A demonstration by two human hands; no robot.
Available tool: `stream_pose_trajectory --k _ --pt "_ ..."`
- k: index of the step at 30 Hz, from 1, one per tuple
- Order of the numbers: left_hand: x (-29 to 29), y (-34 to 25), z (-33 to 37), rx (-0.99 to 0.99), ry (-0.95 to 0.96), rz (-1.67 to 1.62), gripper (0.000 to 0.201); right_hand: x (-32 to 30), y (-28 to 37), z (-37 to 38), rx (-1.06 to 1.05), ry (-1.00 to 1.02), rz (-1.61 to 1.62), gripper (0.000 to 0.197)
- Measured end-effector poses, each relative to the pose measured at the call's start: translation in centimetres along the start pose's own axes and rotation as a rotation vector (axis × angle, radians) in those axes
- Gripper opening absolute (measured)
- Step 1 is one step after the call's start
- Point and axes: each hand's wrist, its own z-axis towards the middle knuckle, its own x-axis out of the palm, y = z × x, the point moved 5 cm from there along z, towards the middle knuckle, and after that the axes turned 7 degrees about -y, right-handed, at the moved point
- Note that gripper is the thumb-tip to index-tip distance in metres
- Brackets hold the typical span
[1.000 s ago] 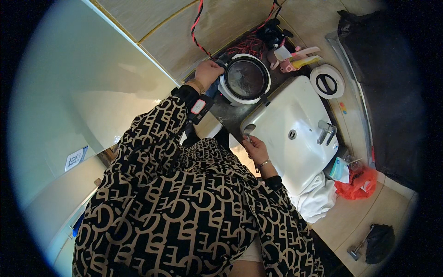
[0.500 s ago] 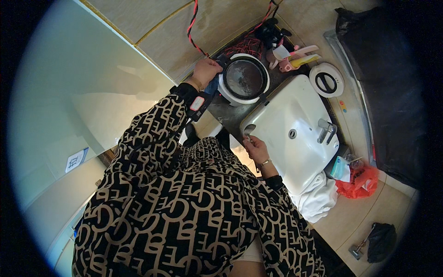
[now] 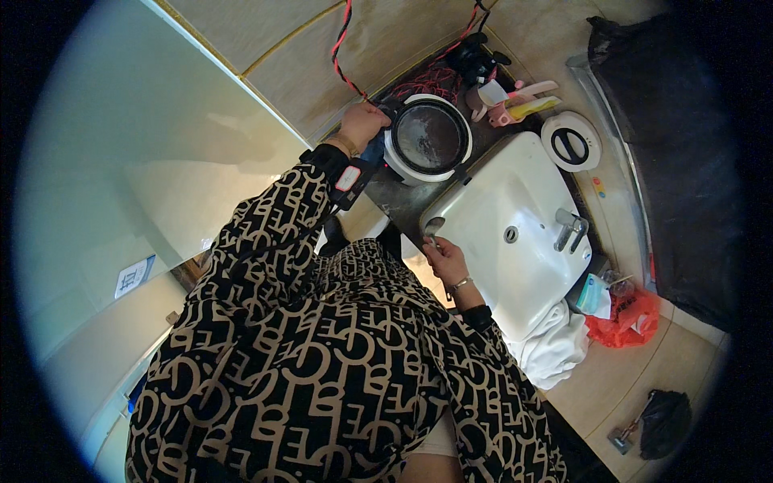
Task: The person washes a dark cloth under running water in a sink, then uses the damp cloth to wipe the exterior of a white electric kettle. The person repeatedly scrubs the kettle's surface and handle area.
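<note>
A round white electric pot (image 3: 403, 171) with a black rim and a dark inside stands on the dark counter. My left hand (image 3: 364, 127) is closed on a black side handle (image 3: 391, 108) at the pot's upper left edge. Something dark blue (image 3: 373, 150), perhaps cloth, shows beneath that hand. Over the near edge of the white sink, my right hand (image 3: 446, 262) grips the handle of a metal spoon (image 3: 433, 228). The spoon's bowl points toward the pot. A white round lid (image 3: 570, 141) with a black handle lies beyond the sink.
A white sink (image 3: 527, 189) with a tap (image 3: 570, 229) is on the right. Pink and yellow utensils (image 3: 515, 105) stand behind the pot, beside red and black wires (image 3: 427, 83). White cloth (image 3: 551, 346) and a red plastic bag (image 3: 628, 318) lie near the sink. A pale panel (image 3: 161, 145) fills the left.
My hands keep their places on the pot handle and the spoon. The view has shifted very slightly; nothing else has visibly moved.
</note>
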Motion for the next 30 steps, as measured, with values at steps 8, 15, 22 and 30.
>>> stream_pose_trajectory --k 8,15,22,30 --pt "-0.7 -1.1 -2.9 0.037 0.096 0.051 0.017 0.0 0.2 0.2 -0.045 -0.022 -0.015 0.027" --pt "-1.1 -1.4 -4.6 0.016 0.045 0.075 0.018 -0.1 -0.2 0.1 0.012 -0.001 -0.002 0.033" --pt "-0.8 -4.4 -1.0 0.173 -0.033 0.324 0.021 0.7 0.4 -0.1 -0.005 0.013 0.025 0.028" --pt "-0.6 -2.4 -1.9 0.137 -0.1 0.17 0.018 0.3 0.0 0.1 -0.009 0.001 -0.008 0.03"
